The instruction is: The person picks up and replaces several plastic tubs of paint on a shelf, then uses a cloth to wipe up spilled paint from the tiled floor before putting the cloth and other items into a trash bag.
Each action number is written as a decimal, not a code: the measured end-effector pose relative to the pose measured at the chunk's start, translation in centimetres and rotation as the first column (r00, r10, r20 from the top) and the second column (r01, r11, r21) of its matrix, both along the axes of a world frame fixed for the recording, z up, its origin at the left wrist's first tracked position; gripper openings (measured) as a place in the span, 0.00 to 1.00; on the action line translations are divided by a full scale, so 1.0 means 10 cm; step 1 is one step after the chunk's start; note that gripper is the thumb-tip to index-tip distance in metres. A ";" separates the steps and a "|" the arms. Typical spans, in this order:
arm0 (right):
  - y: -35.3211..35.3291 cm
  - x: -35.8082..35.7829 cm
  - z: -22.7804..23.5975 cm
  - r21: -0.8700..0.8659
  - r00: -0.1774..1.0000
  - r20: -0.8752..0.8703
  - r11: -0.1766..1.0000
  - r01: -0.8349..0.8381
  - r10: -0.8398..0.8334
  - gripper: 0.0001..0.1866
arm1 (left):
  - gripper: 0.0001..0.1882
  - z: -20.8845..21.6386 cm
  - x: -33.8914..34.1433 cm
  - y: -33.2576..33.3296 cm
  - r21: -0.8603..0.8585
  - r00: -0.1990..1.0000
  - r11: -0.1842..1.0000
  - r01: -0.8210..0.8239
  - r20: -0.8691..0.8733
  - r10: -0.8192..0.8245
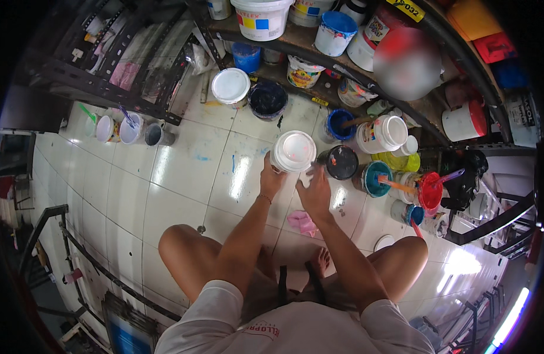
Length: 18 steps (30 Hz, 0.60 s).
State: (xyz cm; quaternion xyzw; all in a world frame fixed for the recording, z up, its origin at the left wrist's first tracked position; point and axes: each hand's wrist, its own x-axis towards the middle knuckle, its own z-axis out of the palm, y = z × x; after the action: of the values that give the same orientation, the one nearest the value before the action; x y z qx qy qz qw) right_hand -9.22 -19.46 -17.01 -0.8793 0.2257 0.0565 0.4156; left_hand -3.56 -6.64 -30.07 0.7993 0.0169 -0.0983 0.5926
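Handling step: my left hand (272, 179) grips the side of a white lidded tub (293, 151), just left of the dark pot (341, 163). My right hand (315, 193) is spread beside the tub; contact unclear from above. A two-handed hold would call for curling it inward.

The held tub (294, 151) is left of a bucket (342, 163), before shelves (301, 52).

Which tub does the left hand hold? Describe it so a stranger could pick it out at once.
Find the dark-edged shelf at the top, then come down the picture to the tiled floor. There, look for a round white tub with a white lid. Unlike the dark-topped tub just to its right, it is pale and held by the left hand.
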 end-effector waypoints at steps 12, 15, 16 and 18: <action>-0.07 0.86 0.35 -0.549 0.976 -0.122 0.807 -0.217 0.179 0.53 | 0.28 0.43 -0.12 -0.20 -0.517 0.577 0.512 -0.685 -0.815 -0.051; -0.20 0.71 0.84 -0.509 0.976 0.056 0.847 -0.153 0.210 0.53 | 0.24 0.42 -0.08 0.00 -0.480 0.661 0.618 -0.623 -0.745 0.087; -0.38 0.61 1.02 -0.474 0.971 0.106 0.870 -0.140 0.215 0.53 | 0.22 0.46 -0.08 -0.01 -0.435 0.696 0.687 -0.583 -0.704 0.145; -0.75 0.40 1.38 -0.432 0.965 0.177 0.897 -0.100 0.193 0.53 | 0.16 0.66 -0.04 -0.23 -0.312 0.775 0.800 -0.512 -0.571 0.272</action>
State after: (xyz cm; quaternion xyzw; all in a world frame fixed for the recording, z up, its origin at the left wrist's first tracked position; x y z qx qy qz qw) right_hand -5.21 -26.94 -3.20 -0.9632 0.1192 -0.0576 0.2338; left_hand -3.96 -8.97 -23.52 0.5634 0.3173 -0.1728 0.7430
